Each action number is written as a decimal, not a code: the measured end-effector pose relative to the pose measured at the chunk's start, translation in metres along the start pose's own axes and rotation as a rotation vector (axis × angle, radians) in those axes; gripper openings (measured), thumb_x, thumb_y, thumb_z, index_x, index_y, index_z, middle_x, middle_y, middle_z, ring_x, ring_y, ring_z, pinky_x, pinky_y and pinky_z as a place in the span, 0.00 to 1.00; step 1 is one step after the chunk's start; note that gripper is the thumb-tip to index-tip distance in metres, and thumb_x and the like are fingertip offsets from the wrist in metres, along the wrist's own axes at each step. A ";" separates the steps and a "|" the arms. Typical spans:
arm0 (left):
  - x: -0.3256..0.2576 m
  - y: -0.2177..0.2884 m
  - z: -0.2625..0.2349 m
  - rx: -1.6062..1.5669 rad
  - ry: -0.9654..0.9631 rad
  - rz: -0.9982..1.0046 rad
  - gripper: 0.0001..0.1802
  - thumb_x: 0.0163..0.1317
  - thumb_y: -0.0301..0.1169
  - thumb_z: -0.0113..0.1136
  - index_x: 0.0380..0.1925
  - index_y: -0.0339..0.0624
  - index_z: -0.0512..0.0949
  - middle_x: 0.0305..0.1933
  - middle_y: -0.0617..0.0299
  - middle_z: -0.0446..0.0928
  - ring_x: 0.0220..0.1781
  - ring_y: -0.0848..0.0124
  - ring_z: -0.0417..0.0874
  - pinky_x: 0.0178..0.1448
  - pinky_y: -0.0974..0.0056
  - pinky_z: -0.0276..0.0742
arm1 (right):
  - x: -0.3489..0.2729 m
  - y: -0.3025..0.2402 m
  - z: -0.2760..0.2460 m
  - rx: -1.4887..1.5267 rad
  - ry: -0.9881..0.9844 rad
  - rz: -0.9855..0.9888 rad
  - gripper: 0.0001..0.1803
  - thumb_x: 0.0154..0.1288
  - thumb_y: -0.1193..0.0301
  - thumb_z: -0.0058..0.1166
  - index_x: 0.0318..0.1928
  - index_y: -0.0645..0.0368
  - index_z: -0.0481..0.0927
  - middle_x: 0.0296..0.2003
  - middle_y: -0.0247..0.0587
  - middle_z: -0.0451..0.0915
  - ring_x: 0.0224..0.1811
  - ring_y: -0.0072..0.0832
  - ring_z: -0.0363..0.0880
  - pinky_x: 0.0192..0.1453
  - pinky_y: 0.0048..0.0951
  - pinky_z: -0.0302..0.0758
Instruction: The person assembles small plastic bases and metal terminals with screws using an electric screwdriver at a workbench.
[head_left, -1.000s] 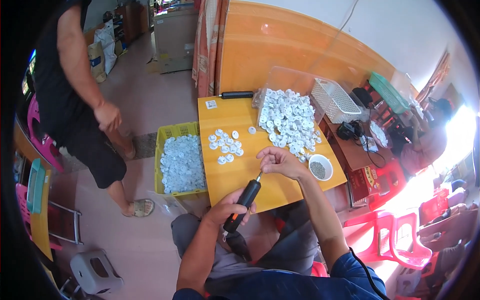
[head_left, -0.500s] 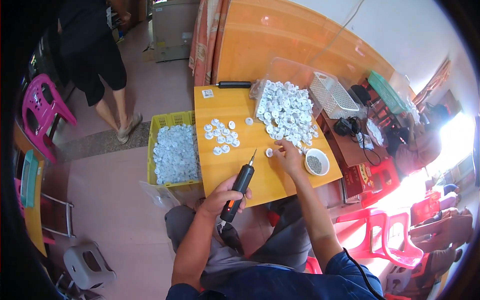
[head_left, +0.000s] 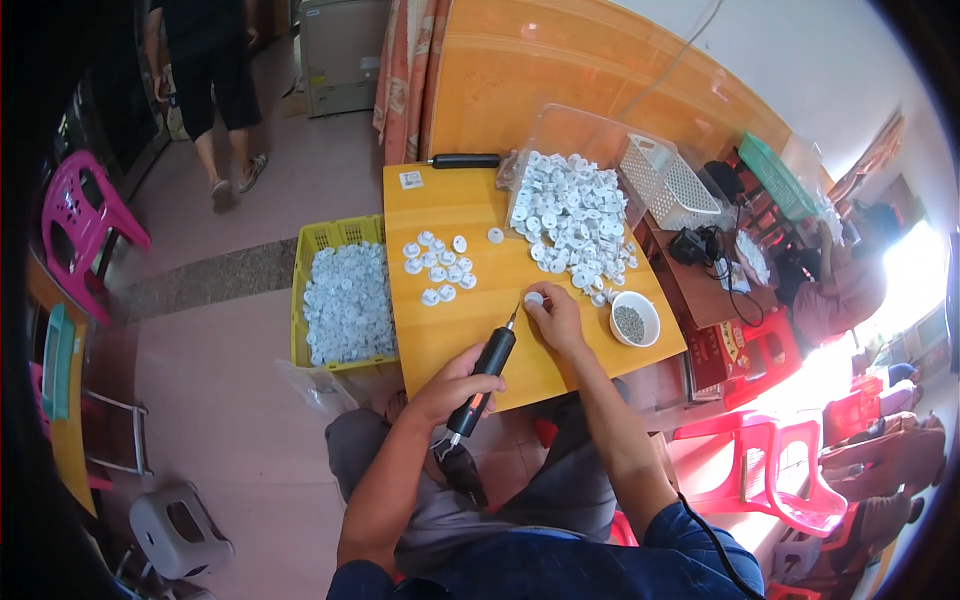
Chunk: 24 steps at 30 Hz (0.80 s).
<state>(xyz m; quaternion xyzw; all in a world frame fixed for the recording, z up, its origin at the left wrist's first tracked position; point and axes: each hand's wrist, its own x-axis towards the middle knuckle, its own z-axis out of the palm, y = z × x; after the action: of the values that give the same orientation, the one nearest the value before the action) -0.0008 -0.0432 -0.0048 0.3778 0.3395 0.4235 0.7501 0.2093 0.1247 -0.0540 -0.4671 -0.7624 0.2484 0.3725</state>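
Observation:
My left hand [head_left: 450,385] grips a black electric screwdriver [head_left: 484,378] whose tip points at a small white round plastic part [head_left: 534,298]. My right hand [head_left: 556,318] pinches that part against the yellow table [head_left: 440,330]. A big heap of the same white parts [head_left: 572,222] lies at the table's far right. A smaller group of white parts [head_left: 438,268] sits left of centre. A white bowl of small dark screws [head_left: 632,320] stands right of my right hand.
A yellow crate full of white parts [head_left: 345,298] stands on the floor left of the table. A second black screwdriver [head_left: 464,160] lies at the far edge. A white basket [head_left: 668,182], pink chair [head_left: 82,215], grey stool [head_left: 180,530] and a walking person [head_left: 210,90] surround.
My hands moved slightly; the screwdriver tip now meets the part under my right hand. The person at the left has walked farther away toward the back.

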 end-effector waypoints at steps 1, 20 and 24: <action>0.004 0.004 0.002 0.003 -0.005 -0.004 0.36 0.63 0.28 0.58 0.71 0.41 0.59 0.40 0.58 0.79 0.28 0.72 0.81 0.32 0.66 0.81 | 0.000 0.005 0.004 -0.001 0.006 0.004 0.09 0.64 0.73 0.62 0.45 0.59 0.81 0.35 0.38 0.82 0.34 0.29 0.81 0.39 0.31 0.78; 0.071 -0.004 -0.017 0.786 0.192 0.076 0.40 0.52 0.32 0.62 0.67 0.36 0.65 0.39 0.45 0.81 0.37 0.55 0.84 0.44 0.56 0.79 | 0.000 0.018 0.026 0.611 0.235 0.352 0.11 0.66 0.76 0.62 0.48 0.63 0.83 0.32 0.26 0.81 0.30 0.11 0.74 0.35 0.17 0.72; 0.077 -0.007 -0.016 0.778 0.202 0.073 0.40 0.51 0.34 0.62 0.67 0.36 0.65 0.41 0.43 0.81 0.42 0.51 0.84 0.49 0.54 0.78 | 0.002 0.026 0.026 0.586 0.250 0.301 0.11 0.69 0.79 0.57 0.50 0.64 0.80 0.28 0.31 0.79 0.23 0.16 0.74 0.26 0.18 0.69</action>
<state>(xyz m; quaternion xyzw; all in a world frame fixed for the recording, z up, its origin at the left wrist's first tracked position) 0.0205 0.0274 -0.0335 0.6018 0.5327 0.3249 0.4984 0.2019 0.1369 -0.0880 -0.4744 -0.5298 0.4498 0.5404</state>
